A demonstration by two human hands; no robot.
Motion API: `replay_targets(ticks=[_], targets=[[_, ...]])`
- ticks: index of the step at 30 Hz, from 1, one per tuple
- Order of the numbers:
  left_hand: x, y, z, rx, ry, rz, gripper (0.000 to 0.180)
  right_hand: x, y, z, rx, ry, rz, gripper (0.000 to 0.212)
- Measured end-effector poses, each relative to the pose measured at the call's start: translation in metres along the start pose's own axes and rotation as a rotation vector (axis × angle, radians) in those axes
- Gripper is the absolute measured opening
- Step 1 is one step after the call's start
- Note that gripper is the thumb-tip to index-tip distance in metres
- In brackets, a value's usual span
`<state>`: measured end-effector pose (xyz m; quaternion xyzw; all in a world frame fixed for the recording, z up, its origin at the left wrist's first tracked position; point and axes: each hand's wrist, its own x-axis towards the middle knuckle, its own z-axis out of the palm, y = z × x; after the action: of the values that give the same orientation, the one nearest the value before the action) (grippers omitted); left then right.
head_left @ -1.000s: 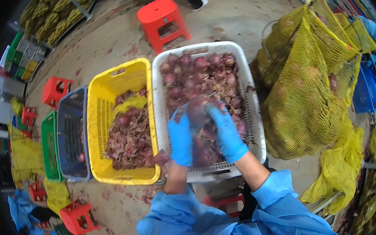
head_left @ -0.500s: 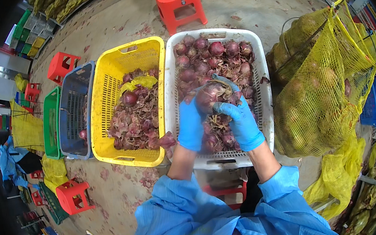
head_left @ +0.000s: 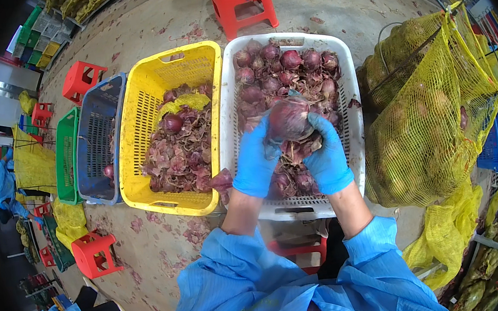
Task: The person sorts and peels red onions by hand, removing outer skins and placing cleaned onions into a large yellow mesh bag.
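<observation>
A large red onion [head_left: 289, 120] is held up over the white crate [head_left: 351, 115], between my two blue-gloved hands. My left hand [head_left: 257, 161] is closed round its left side. The fingers of my right hand [head_left: 327, 155] press on its right side, and a flap of loose papery skin [head_left: 301, 149] hangs beside my right thumb. Several more red onions [head_left: 291, 59] and dry skins lie in the crate below. Part of the crate's contents is hidden behind my hands and the held onion.
Left of the white crate stands a yellow crate [head_left: 216, 92] with onion skins, some onions and yellow netting. Blue [head_left: 100, 197] and green [head_left: 68, 155] crates follow further left. Full yellow mesh sacks [head_left: 421, 139] stand at right. A red stool [head_left: 240, 0] is beyond.
The onion has turned in my hands and now shows a smoother, darker purple side. My right hand has shifted from its front to its right side, with loose skin hanging below.
</observation>
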<state>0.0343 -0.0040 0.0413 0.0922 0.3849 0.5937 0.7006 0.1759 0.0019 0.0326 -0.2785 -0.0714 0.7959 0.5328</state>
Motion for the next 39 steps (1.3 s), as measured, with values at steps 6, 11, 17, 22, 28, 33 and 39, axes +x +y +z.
replay_targets(ticks=[6,11,17,22,28,33,39], targets=[[0.006,0.001,-0.016,-0.005,0.073,-0.117,0.035,0.006,0.009,0.006,0.083,0.032,-0.043,0.033],[-0.002,-0.009,-0.016,0.658,-0.171,0.197,0.033,0.003,0.008,0.005,-0.087,0.076,-0.185,0.036],[0.036,-0.027,-0.042,-0.01,-0.16,-0.044,0.044,0.024,0.016,-0.028,0.252,-0.004,-0.09,0.034],[0.035,-0.028,-0.052,-0.078,-0.144,-0.001,0.043,0.023,0.016,-0.021,0.469,-0.071,0.044,0.043],[0.039,-0.035,-0.066,0.013,-0.198,0.092,0.042,0.01,0.005,-0.018,0.504,-0.179,0.036,0.05],[0.032,-0.021,-0.069,-0.277,-0.512,-0.108,0.022,0.01,0.01,-0.022,0.539,-0.096,-0.044,0.051],[0.048,0.055,-0.104,-0.412,-0.377,0.08,0.036,-0.006,-0.028,-0.024,0.596,-0.454,-0.014,0.041]])
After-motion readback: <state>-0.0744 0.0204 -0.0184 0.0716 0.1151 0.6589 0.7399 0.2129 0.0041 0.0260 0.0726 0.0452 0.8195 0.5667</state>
